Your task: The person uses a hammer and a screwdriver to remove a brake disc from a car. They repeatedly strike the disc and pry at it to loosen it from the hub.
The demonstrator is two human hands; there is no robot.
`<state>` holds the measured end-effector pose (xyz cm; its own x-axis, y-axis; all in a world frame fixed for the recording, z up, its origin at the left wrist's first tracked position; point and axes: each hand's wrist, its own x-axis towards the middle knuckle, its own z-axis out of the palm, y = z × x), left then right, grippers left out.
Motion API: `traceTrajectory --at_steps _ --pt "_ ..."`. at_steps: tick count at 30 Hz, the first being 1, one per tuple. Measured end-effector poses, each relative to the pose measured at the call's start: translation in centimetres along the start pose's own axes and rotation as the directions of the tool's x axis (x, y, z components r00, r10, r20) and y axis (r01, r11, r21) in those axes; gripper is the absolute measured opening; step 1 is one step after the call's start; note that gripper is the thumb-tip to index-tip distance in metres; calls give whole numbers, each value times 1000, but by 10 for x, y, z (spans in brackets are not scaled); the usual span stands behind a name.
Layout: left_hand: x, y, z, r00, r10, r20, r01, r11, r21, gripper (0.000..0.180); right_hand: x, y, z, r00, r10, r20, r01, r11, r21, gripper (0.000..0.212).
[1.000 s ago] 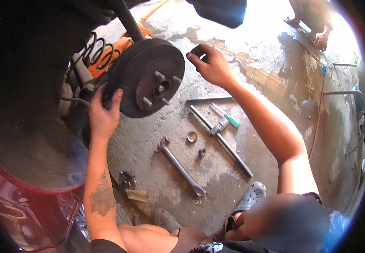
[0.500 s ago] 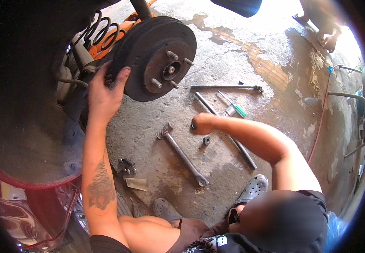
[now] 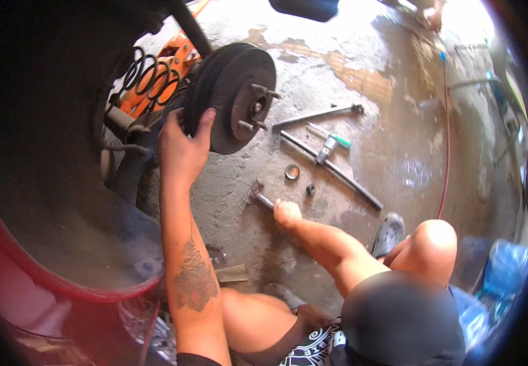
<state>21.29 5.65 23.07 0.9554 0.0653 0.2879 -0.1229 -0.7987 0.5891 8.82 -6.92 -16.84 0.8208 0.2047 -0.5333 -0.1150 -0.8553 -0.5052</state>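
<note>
A dark brake drum (image 3: 224, 100) with several wheel studs hangs at the upper left. My left hand (image 3: 184, 146) grips its near lower edge, thumb against the rim and the other fingers partly hidden behind it. Low over the floor, my right hand (image 3: 287, 213) is wrapped round the metal shaft of a hammer (image 3: 265, 201). The hammer's rough head points toward the drum; the rest of its shaft is hidden by hand and forearm. Beyond the right hand lie a small round metal cap (image 3: 292, 172) and a dark nut (image 3: 311, 190).
A long bar (image 3: 349, 177) with a socket head, a green-handled screwdriver (image 3: 337, 139) and another bar (image 3: 319, 116) lie on the concrete floor. A coil spring (image 3: 148, 76) and orange jack (image 3: 175, 58) are behind the drum. The red car body (image 3: 62, 290) curves along the left.
My right hand has set down the round cap and moved nearer to me, taking hold of the hammer's shaft. The left hand stays on the drum. The whole view has shifted.
</note>
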Motion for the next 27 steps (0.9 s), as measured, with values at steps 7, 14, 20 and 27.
traceTrajectory --at_steps 7,14,20,27 --pt "-3 9 -2 1000 -7 25 7 1000 -21 60 -60 -25 -13 969 103 -223 -52 973 223 27" --pt "-2 -2 8 999 -4 45 6 999 -46 67 -52 -45 17 941 208 -267 -175 974 141 23" --pt "-2 -6 9 998 34 46 -36 998 51 65 -52 -38 26 896 309 -320 -229 937 264 16" --pt "-2 -8 6 995 63 75 -65 997 29 65 -61 -6 13 943 257 -213 -101 829 550 42"
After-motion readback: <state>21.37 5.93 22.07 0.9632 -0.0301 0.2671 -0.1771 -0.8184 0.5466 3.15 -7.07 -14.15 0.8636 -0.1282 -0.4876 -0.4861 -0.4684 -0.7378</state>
